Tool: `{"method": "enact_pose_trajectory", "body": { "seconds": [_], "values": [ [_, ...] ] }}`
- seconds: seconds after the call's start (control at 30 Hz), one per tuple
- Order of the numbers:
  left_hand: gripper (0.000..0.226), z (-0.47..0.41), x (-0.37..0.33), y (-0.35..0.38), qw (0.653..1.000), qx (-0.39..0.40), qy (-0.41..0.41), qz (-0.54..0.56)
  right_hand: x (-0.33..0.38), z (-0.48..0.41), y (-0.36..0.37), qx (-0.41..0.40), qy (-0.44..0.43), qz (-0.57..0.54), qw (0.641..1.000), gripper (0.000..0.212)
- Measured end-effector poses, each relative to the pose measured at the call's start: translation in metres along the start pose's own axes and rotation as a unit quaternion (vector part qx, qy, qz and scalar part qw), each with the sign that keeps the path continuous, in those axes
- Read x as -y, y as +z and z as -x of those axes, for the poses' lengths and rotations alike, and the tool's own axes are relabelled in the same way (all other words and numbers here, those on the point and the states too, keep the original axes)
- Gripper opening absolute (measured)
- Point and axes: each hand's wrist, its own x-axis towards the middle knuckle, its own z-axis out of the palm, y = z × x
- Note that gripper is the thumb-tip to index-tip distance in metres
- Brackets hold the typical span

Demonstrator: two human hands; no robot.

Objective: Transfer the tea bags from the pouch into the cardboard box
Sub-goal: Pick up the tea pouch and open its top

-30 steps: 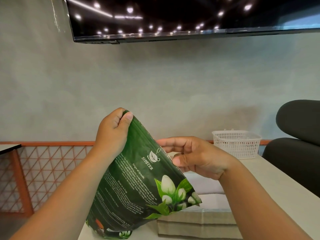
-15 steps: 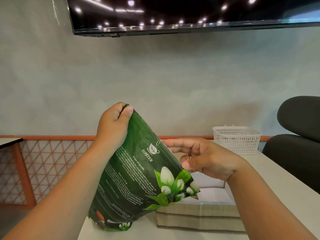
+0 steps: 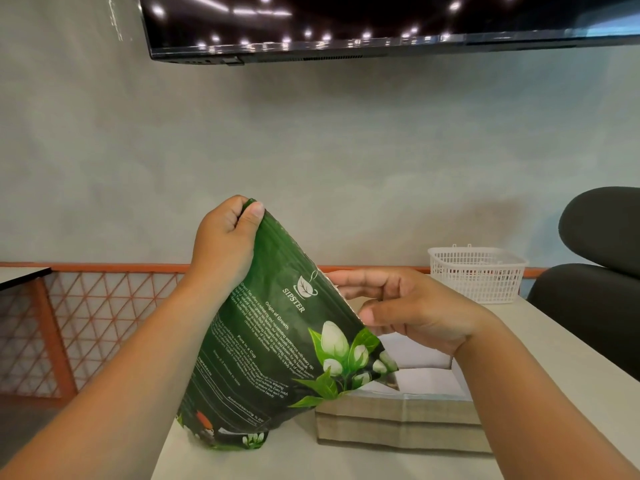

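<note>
The table (image 3: 540,344) carries the open box (image 3: 398,424), and the pouch (image 3: 270,341) stands tilted just left of it, its base down at the table's near edge. The print runs sideways, so the pouch's long axis climbs from lower left to upper right. Its mouth edge slants from the top corner down to the lower corner, which overhangs the box opening.

The left hand (image 3: 225,244) grips the top corner, thumb and curled fingers clamped on the seam. The right hand (image 3: 408,306) is the nearer one to both mouth and box. It sits at the mouth edge directly above the box, fingers loosely bent, with the thumb against the edge and the index finger behind it. Whether it pinches that edge or only touches it cannot be told.

No tea bags show; they are probably inside the pouch, down and left of the right hand. The reach in therefore likely goes along the long axis, and the drop falls straight below. A basket (image 3: 476,275) stands well behind.
</note>
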Motion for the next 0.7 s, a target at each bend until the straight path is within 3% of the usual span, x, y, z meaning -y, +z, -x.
{"method": "enact_pose_trajectory", "body": {
  "seconds": [0.27,0.5,0.7],
  "values": [
    [0.029,0.004,-0.004,0.003,1.000,0.008,0.010,-0.003,0.007,-0.016,0.018,-0.090,0.004,-0.045,0.995,0.019],
    [0.030,0.006,-0.005,0.001,1.000,0.003,0.019,-0.010,0.003,-0.015,0.020,-0.102,0.001,-0.071,0.992,0.019],
    [0.030,0.007,-0.006,0.000,1.000,0.004,0.022,-0.014,0.001,-0.023,0.022,-0.099,-0.006,-0.070,0.993,0.050]
  ]
}}
